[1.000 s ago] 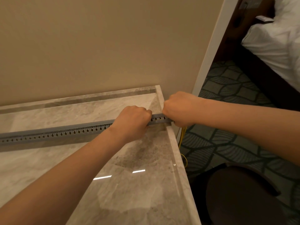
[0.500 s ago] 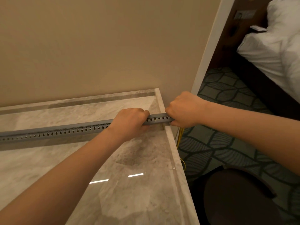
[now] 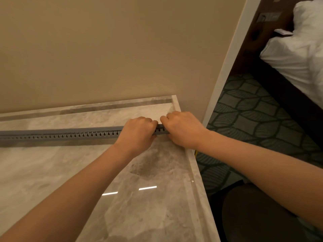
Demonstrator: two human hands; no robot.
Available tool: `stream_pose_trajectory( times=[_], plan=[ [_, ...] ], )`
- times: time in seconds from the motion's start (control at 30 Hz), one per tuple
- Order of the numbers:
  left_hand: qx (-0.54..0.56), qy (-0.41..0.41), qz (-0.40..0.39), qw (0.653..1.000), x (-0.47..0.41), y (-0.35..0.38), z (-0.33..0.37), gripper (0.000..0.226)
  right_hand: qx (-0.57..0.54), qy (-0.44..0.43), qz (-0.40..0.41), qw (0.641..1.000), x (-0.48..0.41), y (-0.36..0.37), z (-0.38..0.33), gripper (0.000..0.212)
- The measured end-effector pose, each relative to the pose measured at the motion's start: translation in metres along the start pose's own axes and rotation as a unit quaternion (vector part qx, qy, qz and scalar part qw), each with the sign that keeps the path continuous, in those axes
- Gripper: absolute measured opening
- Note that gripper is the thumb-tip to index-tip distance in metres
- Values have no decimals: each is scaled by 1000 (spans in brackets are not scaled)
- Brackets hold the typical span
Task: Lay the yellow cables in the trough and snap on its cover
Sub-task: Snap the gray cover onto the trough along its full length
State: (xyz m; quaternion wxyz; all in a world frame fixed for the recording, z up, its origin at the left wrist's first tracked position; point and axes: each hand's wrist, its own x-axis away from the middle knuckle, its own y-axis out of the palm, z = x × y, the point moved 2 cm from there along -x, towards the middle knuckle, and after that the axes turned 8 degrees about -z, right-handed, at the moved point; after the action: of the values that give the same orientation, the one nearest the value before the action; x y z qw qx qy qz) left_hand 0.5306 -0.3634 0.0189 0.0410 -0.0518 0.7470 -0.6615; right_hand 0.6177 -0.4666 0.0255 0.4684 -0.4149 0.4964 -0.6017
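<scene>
Gripping grey trough [image 3: 70, 135]: left hand [image 3: 138, 135], right hand [image 3: 183, 130]

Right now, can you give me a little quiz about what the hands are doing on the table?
1. True or false: the left hand and the right hand both grip the trough near the right edge of the table.
2. What colour is the trough? A red, B gray, C white.
3. Fill in: the trough's near side has a row of small ___.
Key: 1 true; 2 B; 3 holes.
</scene>
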Motion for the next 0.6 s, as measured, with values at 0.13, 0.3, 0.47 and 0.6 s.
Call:
stream_pose_trajectory(
  times=[0.13, 0.3, 0.47, 0.6],
  plan=[
    [-46, 5, -11, 999, -3, 2, 4, 14, -2, -18, 2, 1000, -2, -2, 3, 9],
    [-74, 19, -18, 997, -2, 3, 6, 12, -9, -35, 3, 999, -3, -6, 5, 10],
    [-22, 8, 10, 1000, 4, 2, 3, 15, 10, -5, 10, 1000, -5, -2, -7, 16],
    [19, -29, 6, 999, 11, 3, -6, 15, -8, 20, -19, 1000, -20, 1, -16, 18]
  ],
)
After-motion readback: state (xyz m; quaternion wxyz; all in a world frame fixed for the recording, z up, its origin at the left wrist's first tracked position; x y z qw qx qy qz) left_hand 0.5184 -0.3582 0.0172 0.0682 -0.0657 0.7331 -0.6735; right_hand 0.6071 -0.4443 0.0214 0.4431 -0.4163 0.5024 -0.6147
